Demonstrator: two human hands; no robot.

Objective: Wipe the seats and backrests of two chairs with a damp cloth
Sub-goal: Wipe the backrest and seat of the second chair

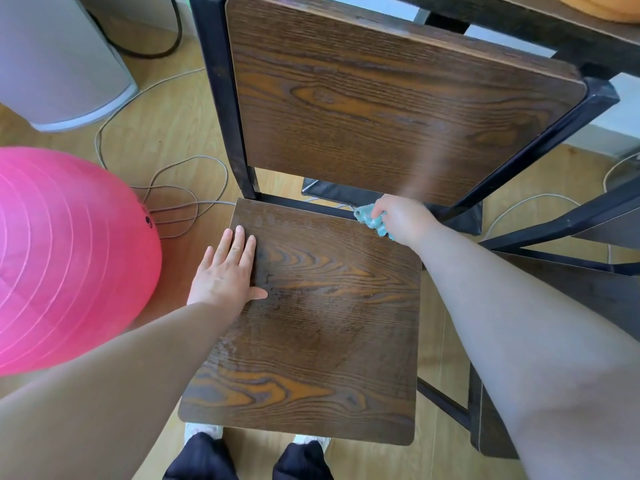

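Reaches in with both bare forearms over the dark wooden seat. Presses the left hand flat near the seat's left edge, fingers straight and close together, thumb out, probably to steady the chair against the wiping. Bunches the teal cloth in the right hand, fingers curled round it, at the seat's back right corner just under the backrest, likely to work the far edge. Cannot see much of the cloth inside that fist. Shows only part of a second chair, cut off at the right edge; cannot tell whether wiped.
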